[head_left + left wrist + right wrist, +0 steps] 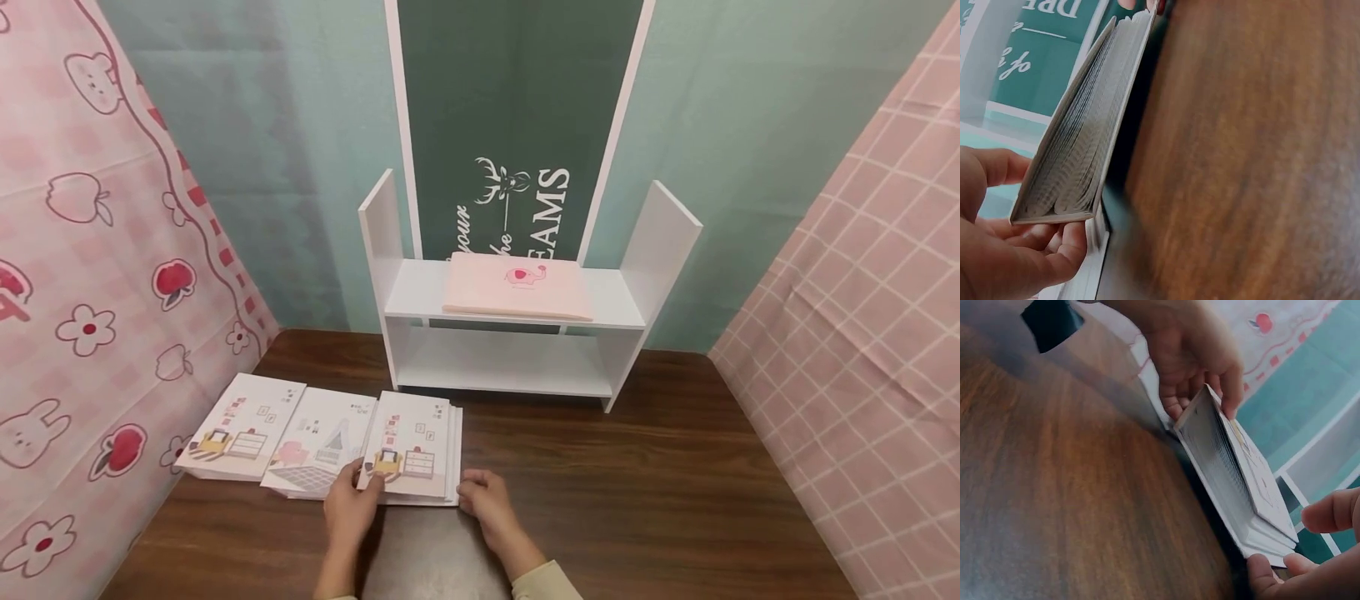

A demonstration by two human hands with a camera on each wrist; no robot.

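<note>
A thick white photo album point(408, 429), with a yellow armchair and a dresser printed on its cover, lies in front of me. My left hand point(351, 504) grips its near left corner, thumb on the cover and fingers beneath. In the left wrist view the page edges point(1075, 137) fan between the two covers. At the right corner is my right hand point(487, 500); in the right wrist view its fingertips touch the lower cover while the thumb point(1329, 511) stands apart from the album. The upper cover slants above the lower one.
Two more illustrated stacks, one with a grey house picture point(322, 437) and one with a yellow armchair point(243, 425), lie to the left. Behind stands a white two-tier shelf point(502, 362) bearing a pink elephant book point(517, 287). Patterned cloths point(862, 292) hang at both sides.
</note>
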